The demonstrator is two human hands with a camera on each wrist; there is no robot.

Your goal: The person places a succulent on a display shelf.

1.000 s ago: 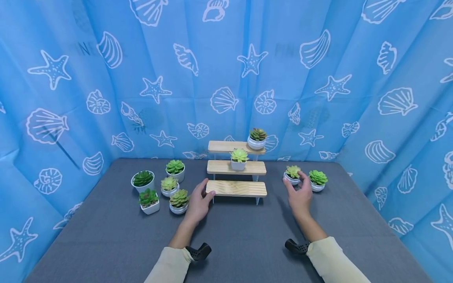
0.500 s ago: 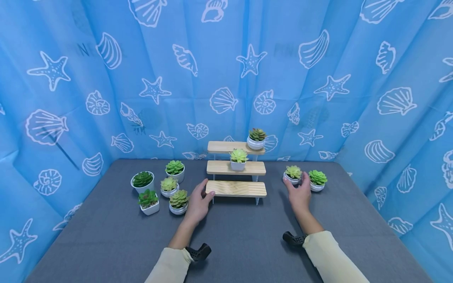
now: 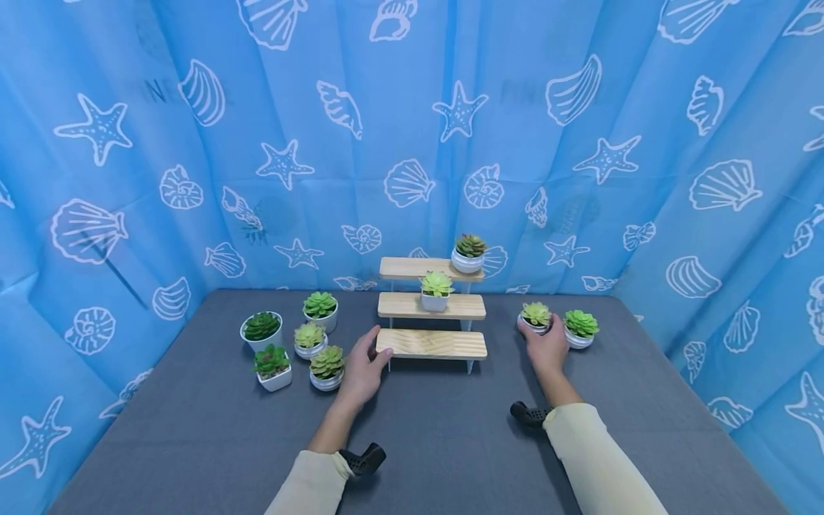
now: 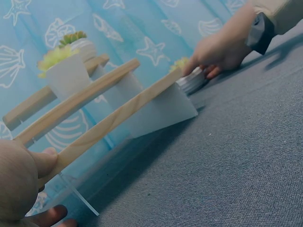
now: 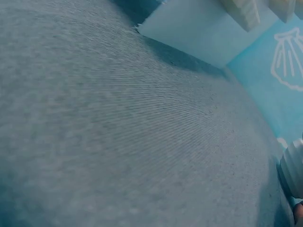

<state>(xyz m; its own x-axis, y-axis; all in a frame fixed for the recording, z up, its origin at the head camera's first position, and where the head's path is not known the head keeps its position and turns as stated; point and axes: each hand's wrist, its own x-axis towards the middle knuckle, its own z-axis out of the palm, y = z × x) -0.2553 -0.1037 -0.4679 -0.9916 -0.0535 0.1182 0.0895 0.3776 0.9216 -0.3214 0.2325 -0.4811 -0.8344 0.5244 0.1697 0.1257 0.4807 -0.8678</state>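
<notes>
A three-tier display stand (image 3: 431, 344) with wooden shelves and clear legs stands mid-table in the head view. My left hand (image 3: 362, 372) holds the left end of its lowest shelf, the thumb at the front edge. To the right of the stand, my right hand (image 3: 547, 352) grips a yellow-green potted succulent (image 3: 536, 313) by its white ribbed pot, which stands at table height. The left wrist view shows the fingers of that right hand (image 4: 221, 51) at the pot, partly hiding it. Only a sliver of the ribbed pot (image 5: 292, 168) shows in the right wrist view.
A bright green succulent (image 3: 581, 325) sits just right of my right hand. The stand bears a reddish-green succulent (image 3: 469, 250) on top and a pale one (image 3: 436, 286) on the middle shelf. Several more potted succulents, including a square-potted one (image 3: 273, 367), group left of my left hand.
My right hand's fingers and thumb have closed in on the yellow-green succulent's pot, and its wrist has shifted slightly left. The left hand stays on the shelf.
</notes>
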